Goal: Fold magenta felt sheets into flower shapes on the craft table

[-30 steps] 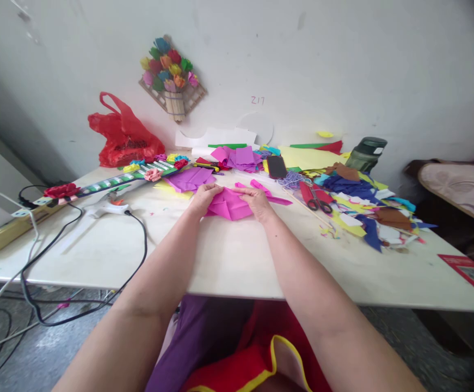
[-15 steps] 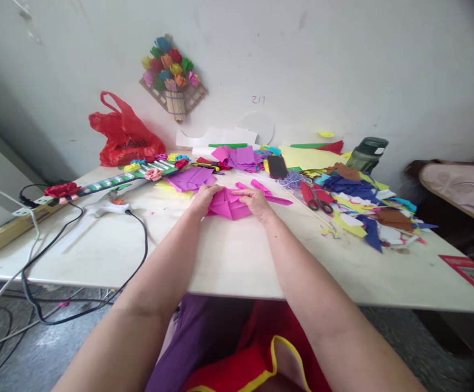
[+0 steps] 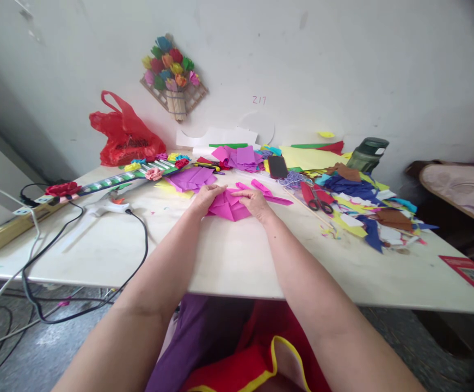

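A creased sheet of magenta paper [image 3: 231, 209] lies on the table between my hands, folded into angled panels. My left hand [image 3: 209, 198] grips its left side, fingers bent over the upper edge. On the right side, my right hand [image 3: 254, 201] pinches the paper between thumb and fingers. Narrow magenta paper strips [image 3: 263, 188] lie just beyond my right hand. Purple paper sheets [image 3: 191, 179] rest beside my left hand, partly over yellow paper [image 3: 170, 189].
Scissors [image 3: 320, 202] and a heap of coloured scraps [image 3: 355, 190] lie to the right, near a dark bottle [image 3: 367, 155]. A phone [image 3: 277, 167] is behind the hands. Leftward are a glue gun [image 3: 106, 208] with its cord, a power strip [image 3: 12, 231] and a red bag [image 3: 128, 139].
Almost nothing differs. Both hands keep their hold on the magenta paper, whose lower point has shifted very slightly.
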A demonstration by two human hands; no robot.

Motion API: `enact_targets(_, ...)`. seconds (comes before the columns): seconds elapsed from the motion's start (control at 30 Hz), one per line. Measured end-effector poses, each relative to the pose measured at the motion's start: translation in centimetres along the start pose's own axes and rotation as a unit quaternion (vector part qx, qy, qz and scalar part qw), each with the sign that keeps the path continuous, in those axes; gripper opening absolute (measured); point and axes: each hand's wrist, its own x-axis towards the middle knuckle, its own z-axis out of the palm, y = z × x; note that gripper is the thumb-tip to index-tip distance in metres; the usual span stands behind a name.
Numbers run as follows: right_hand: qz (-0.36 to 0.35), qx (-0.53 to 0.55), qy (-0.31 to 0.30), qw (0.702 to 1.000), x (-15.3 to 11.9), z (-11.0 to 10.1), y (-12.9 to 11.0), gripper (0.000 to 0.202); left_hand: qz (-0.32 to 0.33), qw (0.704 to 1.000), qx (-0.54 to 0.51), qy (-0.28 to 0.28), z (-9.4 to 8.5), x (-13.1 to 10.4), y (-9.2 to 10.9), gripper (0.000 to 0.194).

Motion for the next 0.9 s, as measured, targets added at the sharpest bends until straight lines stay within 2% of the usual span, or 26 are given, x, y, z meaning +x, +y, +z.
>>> enact_targets(0.27, -0.018, -0.012, -0.006, 1.000, 0.0, 0.1, 0.2, 0.037, 0.011, 1.000, 0.015, -0.016, -0.3, 0.1, -0.2, 0.025)
enact_targets(0.53, -0.011, 0.039, -0.036, 0.999, -0.3, -0.7, -1.2, 0.028, 0.044, 0.996, 0.072, -0.020, -0.2, 0.2, -0.2, 0.029)
enact_targets(0.63, -0.013, 0.069, -0.005, 0.998, -0.3, -0.8, -1.1, 0.024, 0.072, 0.991, 0.111, -0.022, -0.1, 0.2, -0.2, 0.029)
enact_targets(0.73, 0.022, 0.079, 0.025, 0.996, -0.3, -0.7, -0.7, 0.026, 0.096, 0.986, 0.137, -0.027, -0.2, 0.3, -0.3, 0.031)
enact_targets(0.9, 0.051, 0.037, 0.022, 0.998, 0.1, -0.2, 0.0, 0.034, 0.115, 0.982, 0.146, -0.038, -0.4, 0.5, -0.5, 0.034)
